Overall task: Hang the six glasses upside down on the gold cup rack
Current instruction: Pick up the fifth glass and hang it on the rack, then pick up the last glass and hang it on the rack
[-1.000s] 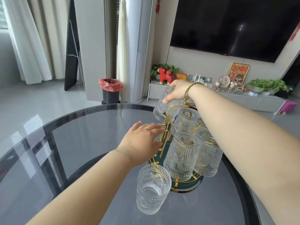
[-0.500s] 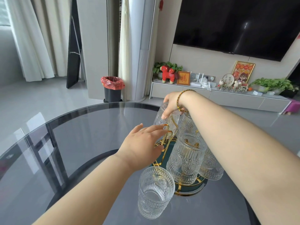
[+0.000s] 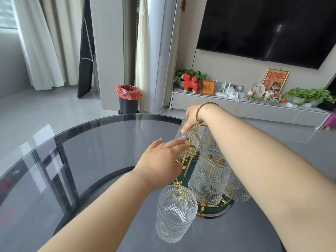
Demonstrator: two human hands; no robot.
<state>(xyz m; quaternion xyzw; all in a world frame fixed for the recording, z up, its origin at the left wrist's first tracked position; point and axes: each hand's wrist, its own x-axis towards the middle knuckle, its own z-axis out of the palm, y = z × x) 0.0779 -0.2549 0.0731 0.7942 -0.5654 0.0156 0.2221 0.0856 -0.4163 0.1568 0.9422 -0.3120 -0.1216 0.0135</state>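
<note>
The gold cup rack (image 3: 188,160) stands on a round green base (image 3: 221,210) on the table. Several ribbed glasses hang upside down on it; the nearest hung glass (image 3: 208,179) is in front. My right hand (image 3: 192,116) grips the bottom of an inverted glass (image 3: 183,135) on a far prong. My left hand (image 3: 161,163) rests flat against the rack's left wire loop, fingers spread, holding nothing. One upright glass (image 3: 175,213) stands loose on the table just in front of the rack.
The round dark glass table (image 3: 81,160) curves away at left and back. Beyond it stand a bin with a red bag (image 3: 128,99), a low cabinet (image 3: 236,108) with ornaments and plants, and a wall television (image 3: 269,24).
My right hand has lowered the inverted glass down over the far prong. My left hand has stayed on the rack. The view has tilted slightly.
</note>
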